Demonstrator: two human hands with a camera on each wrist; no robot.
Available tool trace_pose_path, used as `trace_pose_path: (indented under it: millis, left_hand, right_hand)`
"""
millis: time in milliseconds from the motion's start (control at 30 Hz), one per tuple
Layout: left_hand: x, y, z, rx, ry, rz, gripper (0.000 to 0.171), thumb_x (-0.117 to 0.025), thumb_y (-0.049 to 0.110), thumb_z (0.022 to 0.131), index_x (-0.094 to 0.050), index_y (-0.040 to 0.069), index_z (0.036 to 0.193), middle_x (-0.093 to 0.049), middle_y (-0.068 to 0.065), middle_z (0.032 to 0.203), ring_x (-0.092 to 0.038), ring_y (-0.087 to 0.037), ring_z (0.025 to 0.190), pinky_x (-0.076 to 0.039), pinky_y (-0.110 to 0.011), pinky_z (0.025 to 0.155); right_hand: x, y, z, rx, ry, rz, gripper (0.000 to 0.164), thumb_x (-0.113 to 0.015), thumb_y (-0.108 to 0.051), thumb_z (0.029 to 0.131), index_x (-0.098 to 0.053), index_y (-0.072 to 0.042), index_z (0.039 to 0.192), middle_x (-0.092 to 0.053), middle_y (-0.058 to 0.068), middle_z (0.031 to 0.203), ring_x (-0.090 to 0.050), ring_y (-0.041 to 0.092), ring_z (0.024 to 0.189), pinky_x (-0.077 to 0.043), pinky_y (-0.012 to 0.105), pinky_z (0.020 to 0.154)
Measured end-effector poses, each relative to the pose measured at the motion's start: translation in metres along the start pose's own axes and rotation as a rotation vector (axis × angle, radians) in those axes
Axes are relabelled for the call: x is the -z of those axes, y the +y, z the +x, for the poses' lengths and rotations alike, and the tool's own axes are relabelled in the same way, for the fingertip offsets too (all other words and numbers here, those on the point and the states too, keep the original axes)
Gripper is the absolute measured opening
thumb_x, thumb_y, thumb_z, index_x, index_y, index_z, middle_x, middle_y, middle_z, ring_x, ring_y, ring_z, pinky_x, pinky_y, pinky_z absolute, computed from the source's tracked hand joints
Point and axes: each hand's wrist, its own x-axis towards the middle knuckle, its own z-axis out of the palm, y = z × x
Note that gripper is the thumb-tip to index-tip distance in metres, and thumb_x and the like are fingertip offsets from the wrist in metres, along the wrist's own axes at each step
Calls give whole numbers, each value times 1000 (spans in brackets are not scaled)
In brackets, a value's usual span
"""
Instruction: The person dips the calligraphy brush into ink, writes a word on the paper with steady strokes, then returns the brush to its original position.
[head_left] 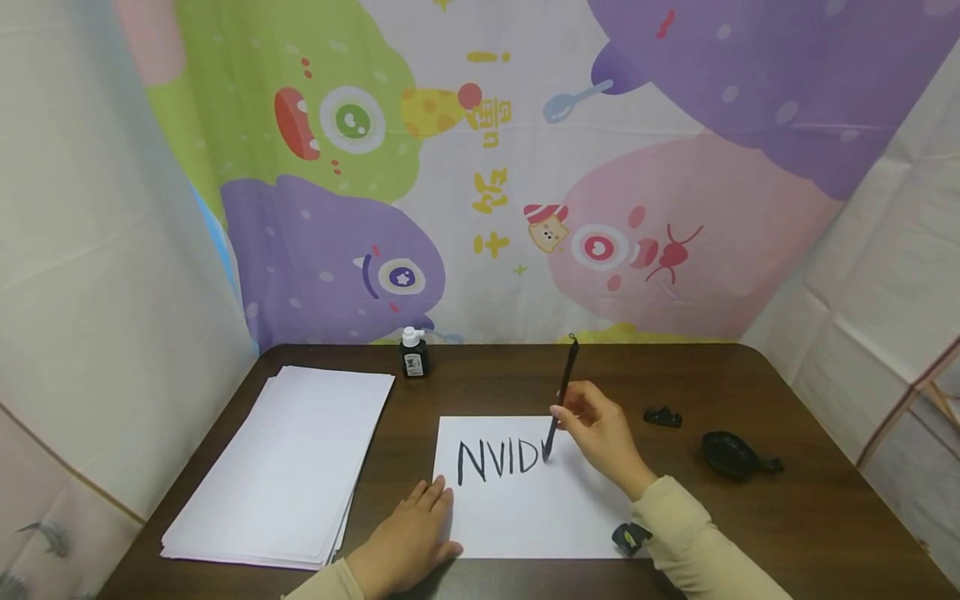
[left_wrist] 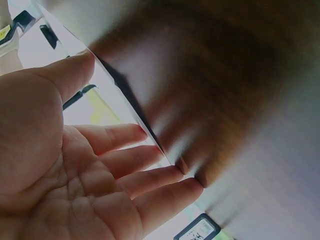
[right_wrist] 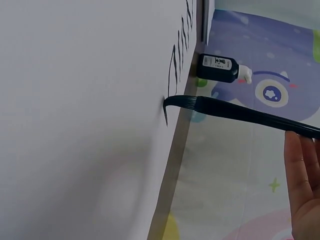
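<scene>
My right hand (head_left: 600,425) pinches a dark writing brush (head_left: 567,371) by its handle, which leans with its looped end up. In the right wrist view the brush's wet bristles (right_wrist: 182,102) bend against a white sheet of paper (head_left: 525,521), at a short black stroke. Black letters (head_left: 497,461) reading "NVID" run across the upper part of this sheet, with the stroke right after them. My left hand (head_left: 405,533) rests at the sheet's left edge; its fingers (left_wrist: 160,200) are straight, and the thumb lies near the lower left corner.
A stack of white paper (head_left: 277,467) lies on the left of the brown table (head_left: 510,383). A black ink bottle (head_left: 414,360) with a white cap stands at the back. To the right are a small dark brush rest (head_left: 662,417) and a black ink dish (head_left: 729,455). Behind hangs a cartoon-print cloth (head_left: 495,308).
</scene>
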Motion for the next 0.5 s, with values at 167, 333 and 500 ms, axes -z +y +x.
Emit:
trace_pose_path:
  millis: [167, 333, 500]
  left_hand:
    - [-1, 0, 0, -2, 8, 3, 71, -70, 38, 87, -49, -8, 136, -45, -28, 146, -43, -49, 133, -43, -63, 101]
    - [0, 0, 0, 0, 2, 0, 70, -70, 38, 87, -49, -8, 137, -44, -28, 147, -43, -49, 134, -43, -63, 101]
    - [0, 0, 0, 0, 5, 1, 70, -70, 38, 87, -50, -8, 136, -45, -28, 147, -43, -49, 134, -44, -63, 101]
  right_hand:
    - [2, -10, -2, 18, -4, -27, 19, -71, 10, 82, -59, 8, 97, -62, 15, 79, -65, 13, 75, -60, 27, 61]
    - [3, -10, -3, 25, -12, 3, 19, -70, 11, 82, -59, 8, 97, -61, 16, 78, -65, 13, 75, -61, 35, 61]
    - [3, -11, -5, 21, -17, -5, 19, -71, 10, 81, -59, 7, 96, -61, 14, 78, -65, 10, 76, -61, 35, 61]
